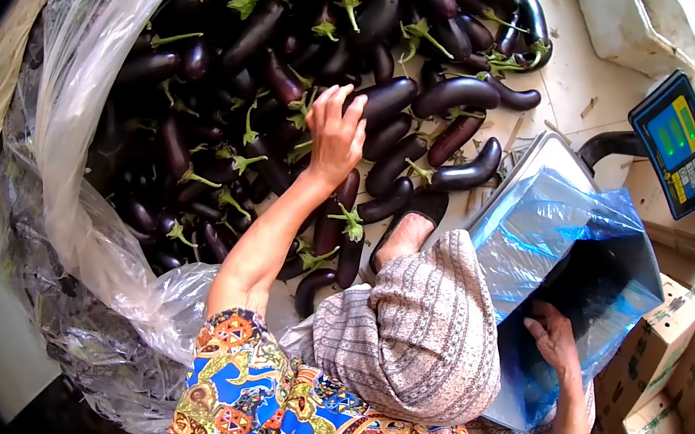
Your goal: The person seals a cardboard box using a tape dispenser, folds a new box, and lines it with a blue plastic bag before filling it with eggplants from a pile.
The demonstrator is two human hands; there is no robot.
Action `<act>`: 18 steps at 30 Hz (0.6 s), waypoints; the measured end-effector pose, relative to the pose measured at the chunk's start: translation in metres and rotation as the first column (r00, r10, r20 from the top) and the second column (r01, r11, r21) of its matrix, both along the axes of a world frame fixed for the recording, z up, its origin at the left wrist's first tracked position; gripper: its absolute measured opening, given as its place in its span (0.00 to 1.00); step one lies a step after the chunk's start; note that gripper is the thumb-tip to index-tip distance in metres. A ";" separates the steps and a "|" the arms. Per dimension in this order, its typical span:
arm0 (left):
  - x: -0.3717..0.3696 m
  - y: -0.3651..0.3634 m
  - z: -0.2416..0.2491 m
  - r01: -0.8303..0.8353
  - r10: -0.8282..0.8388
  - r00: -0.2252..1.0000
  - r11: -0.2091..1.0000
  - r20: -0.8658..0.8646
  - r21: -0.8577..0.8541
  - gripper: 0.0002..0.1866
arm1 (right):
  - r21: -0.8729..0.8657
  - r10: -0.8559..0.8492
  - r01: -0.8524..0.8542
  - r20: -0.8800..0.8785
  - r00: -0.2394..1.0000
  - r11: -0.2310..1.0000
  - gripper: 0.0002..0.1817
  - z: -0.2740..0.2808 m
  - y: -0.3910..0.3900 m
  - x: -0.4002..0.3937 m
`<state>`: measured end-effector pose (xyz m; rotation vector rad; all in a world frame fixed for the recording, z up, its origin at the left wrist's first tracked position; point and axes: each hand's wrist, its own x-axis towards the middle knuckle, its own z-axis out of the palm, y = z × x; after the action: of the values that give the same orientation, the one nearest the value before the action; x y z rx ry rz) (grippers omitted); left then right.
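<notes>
My left hand (336,134) reaches over a pile of dark purple eggplants, its fingers curled round the stem end of an eggplant (390,95). The palm side of this hand is hidden. To the right, a blue plastic bag (533,211) lies with its mouth spread over the scale platform (521,165). Inside the mouth is my right hand (555,337), thumb and fingers apart, with nothing visible between them. The bag's interior is dark, so its contents cannot be made out. A curved eggplant (468,167) lies close to the platform's left edge.
Clear plastic sheeting (74,93) borders the pile on the left. The scale's display (678,142) stands at the upper right, lit in green. Cardboard boxes (670,334) are at the lower right, and a white foam box (622,29) is at the top. My foot (406,238) is beside the pile.
</notes>
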<state>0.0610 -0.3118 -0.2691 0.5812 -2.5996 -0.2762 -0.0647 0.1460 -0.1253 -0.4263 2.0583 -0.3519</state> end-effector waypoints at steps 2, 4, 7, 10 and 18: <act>0.011 0.016 -0.002 -0.006 -0.003 0.999 0.984 0.049 0.177 0.22 | -0.050 -0.012 0.014 0.045 0.999 0.999 0.24 -0.002 -0.002 0.002; 0.026 0.023 -0.046 -0.021 -0.035 0.985 0.946 0.169 0.323 0.22 | -0.101 -0.012 0.018 0.057 0.998 0.995 0.24 -0.006 0.000 0.002; 0.023 0.026 -0.086 -0.103 -0.042 0.920 0.934 0.390 0.342 0.28 | -0.184 0.100 -0.109 -0.058 0.993 0.977 0.24 -0.014 0.005 -0.004; 0.008 0.036 -0.119 -0.190 0.089 0.918 0.954 0.385 0.233 0.33 | -0.127 0.002 -0.013 -0.088 0.996 0.992 0.25 0.022 0.001 -0.010; 0.000 0.025 -0.105 -0.230 0.149 0.886 0.964 0.439 0.136 0.35 | -0.213 -0.148 0.109 -0.177 0.973 0.971 0.24 0.052 0.027 -0.017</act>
<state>0.0606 -0.2863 -0.3743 1.0637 -2.9199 -0.3621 -0.0813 0.1733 -0.0729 -0.4644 2.2537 -0.6236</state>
